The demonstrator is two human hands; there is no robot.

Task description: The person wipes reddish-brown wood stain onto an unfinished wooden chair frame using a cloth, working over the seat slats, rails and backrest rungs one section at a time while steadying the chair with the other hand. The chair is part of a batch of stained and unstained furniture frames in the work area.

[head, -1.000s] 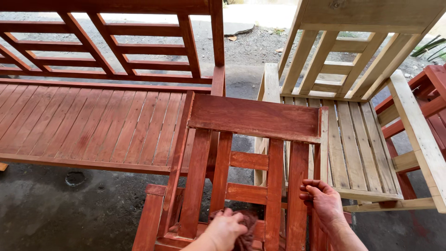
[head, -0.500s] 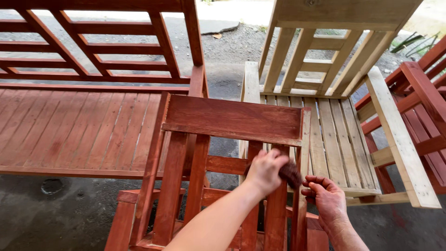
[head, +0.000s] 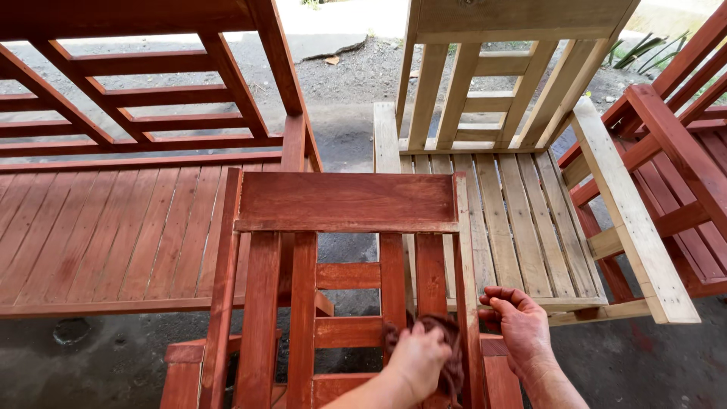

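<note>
A red-stained wooden chair back point(head: 344, 201) stands right in front of me, with vertical slats and cross rungs below its top board. My left hand point(head: 415, 360) grips a dark, stain-soaked rag point(head: 447, 333) and presses it against the slat beside the right post. My right hand point(head: 517, 322), stained red, is curled around that right post point(head: 463, 250) at the chair's outer edge, just right of the rag. Its palm holds nothing else.
A long red-stained slatted bench point(head: 121, 227) sits to the left. An unstained pale wooden chair point(head: 500, 204) stands just behind the red one. Another red chair point(head: 674, 151) is at the right edge. Grey concrete floor point(head: 91, 356) lies below, gravel beyond.
My left hand with the rag has dropped from high on the right post to lower on the slats. The right hand stays on the post. The view shifted slightly.
</note>
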